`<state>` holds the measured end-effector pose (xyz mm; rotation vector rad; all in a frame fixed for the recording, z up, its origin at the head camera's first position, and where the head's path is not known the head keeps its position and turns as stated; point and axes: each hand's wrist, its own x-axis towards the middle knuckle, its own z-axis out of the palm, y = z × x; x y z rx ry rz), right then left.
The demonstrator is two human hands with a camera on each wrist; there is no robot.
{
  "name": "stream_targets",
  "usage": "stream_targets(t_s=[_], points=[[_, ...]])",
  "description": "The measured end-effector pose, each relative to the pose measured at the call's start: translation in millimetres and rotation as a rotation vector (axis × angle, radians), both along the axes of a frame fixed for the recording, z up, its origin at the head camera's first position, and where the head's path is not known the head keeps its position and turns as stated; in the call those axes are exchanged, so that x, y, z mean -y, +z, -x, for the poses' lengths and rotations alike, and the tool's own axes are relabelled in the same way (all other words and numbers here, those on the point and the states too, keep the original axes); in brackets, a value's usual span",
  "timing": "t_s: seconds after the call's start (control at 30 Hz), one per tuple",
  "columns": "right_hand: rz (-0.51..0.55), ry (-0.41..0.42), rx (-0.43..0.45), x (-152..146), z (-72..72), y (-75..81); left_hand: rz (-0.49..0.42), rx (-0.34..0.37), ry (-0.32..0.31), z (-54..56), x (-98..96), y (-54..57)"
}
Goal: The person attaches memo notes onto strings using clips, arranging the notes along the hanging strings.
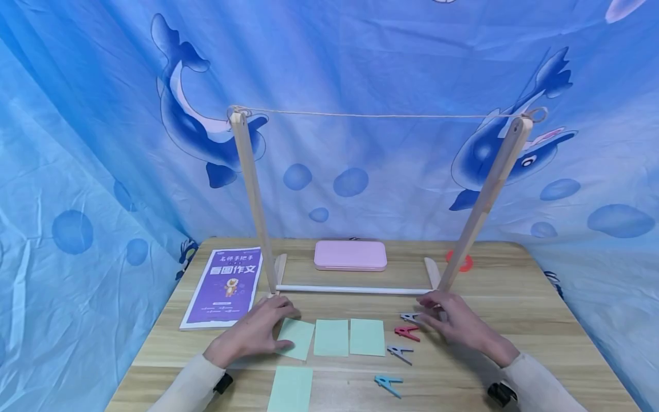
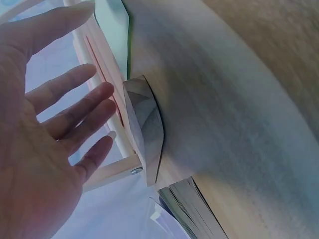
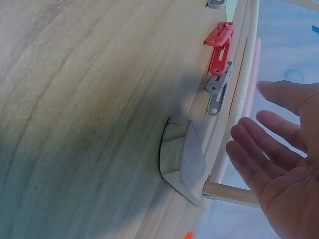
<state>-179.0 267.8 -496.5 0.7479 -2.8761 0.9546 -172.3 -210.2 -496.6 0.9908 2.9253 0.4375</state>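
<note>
My left hand [image 1: 257,331] hovers at the left foot of a wooden frame [image 1: 252,189], its thumb over a pale green paper square [image 1: 296,339]. In the left wrist view its fingers [image 2: 75,112] are spread and loosely bent, with nothing in the palm. My right hand [image 1: 455,320] is beside the frame's right foot, just right of the grey clothespin [image 1: 409,316] and the red clothespin [image 1: 408,333]. Its fingers are relaxed around nothing in the right wrist view, beside the frame's wooden foot [image 3: 182,154]. A string [image 1: 381,115] joins the two post tops; a white rod [image 1: 355,290] spans the bottom.
More green paper squares [image 1: 331,337] lie in front of the frame, one nearer me. Another grey clothespin [image 1: 400,353] and a blue clothespin [image 1: 388,384] lie to their right. A purple book [image 1: 223,286] is at left, a pink case [image 1: 350,255] behind, a red ring [image 1: 465,263] at right.
</note>
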Motion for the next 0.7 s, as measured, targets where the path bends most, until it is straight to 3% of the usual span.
stream_targets(t_s=[0.7], points=[[-0.117, 0.014, 0.103, 3, 4.3, -12.4, -0.005, 0.127, 0.026, 0.5, -0.5, -2.5]])
